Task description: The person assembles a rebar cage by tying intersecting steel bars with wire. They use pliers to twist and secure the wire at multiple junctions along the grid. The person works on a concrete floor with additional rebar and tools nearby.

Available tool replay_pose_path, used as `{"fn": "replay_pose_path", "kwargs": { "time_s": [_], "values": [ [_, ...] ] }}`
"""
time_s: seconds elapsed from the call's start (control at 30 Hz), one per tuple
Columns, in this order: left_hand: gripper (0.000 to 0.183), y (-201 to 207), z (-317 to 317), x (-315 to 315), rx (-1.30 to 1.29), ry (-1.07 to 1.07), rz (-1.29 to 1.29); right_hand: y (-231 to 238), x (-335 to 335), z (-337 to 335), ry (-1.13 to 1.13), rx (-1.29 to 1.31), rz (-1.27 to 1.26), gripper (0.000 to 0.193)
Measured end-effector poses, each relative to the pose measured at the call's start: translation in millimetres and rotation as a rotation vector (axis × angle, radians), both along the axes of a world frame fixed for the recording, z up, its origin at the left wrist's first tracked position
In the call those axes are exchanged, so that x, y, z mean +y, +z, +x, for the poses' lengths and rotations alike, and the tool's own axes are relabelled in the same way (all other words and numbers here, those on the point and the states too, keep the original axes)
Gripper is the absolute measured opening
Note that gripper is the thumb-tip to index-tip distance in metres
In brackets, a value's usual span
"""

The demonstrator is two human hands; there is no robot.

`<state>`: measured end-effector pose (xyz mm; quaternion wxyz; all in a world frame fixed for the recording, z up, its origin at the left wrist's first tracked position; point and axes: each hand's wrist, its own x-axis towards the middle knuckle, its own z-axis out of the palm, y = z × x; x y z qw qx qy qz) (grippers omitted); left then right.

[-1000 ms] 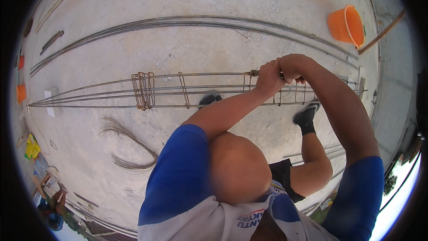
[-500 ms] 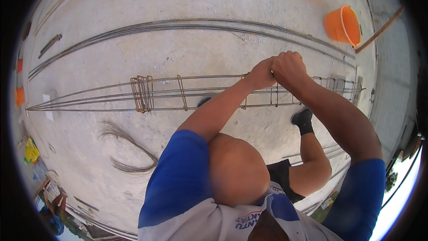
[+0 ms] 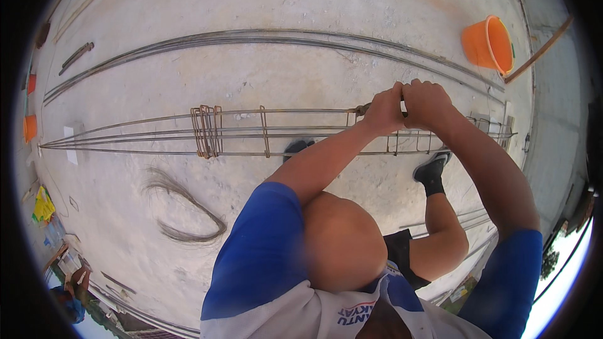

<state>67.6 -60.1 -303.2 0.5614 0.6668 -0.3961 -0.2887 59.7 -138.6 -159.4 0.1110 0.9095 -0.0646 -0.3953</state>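
A long rebar cage (image 3: 301,129) lies across the concrete in front of me, its bars joined by square stirrups. My left hand (image 3: 384,111) is closed just above the cage's far bar. Left of that fist pokes the dark end of a metal tool (image 3: 362,110), at the bar beside a stirrup; most of it is hidden. My right hand (image 3: 427,105) is curled into a fist against the left one, and what it grips is mostly covered. Several stirrups (image 3: 206,132) are bunched together on the cage's left part.
Beyond the cage lie long loose bars (image 3: 251,34). An orange bucket (image 3: 483,44) stands at the far right near a wooden stick (image 3: 540,50). A bent bundle of tie wire (image 3: 191,207) rests on the near left floor. My shoe (image 3: 430,166) is beside the cage.
The view has shifted slightly. My fists have moved a little to the right along the cage, with a small gap between them, and the dark tool end shows more clearly.
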Motion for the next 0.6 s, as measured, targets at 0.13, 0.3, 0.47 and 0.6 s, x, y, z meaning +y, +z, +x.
{"fn": "replay_pose_path", "kwargs": {
  "time_s": [0.13, 0.3, 0.47, 0.6],
  "values": [
    [0.046, -53.7, 7.5, -9.3, -0.078, -0.069, -0.08, -3.2, 15.4, -8.5, 0.39, -0.381, -0.169, 0.014],
    [0.043, 6.8, -5.6, 29.1, 0.027, 0.028, 0.038, 2.3, -14.1, 16.9, -0.4, 0.267, 0.096, 0.02],
    [0.046, 13.9, 3.0, 15.5, 0.099, -0.112, 0.244, 17.1, -12.9, 21.8, -0.251, 0.204, 0.111, 0.035],
    [0.048, -79.7, 8.6, 3.1, -0.012, -0.308, 0.076, -10.0, 15.2, -8.4, 0.344, -0.166, -0.11, 0.023]
  ]
}}
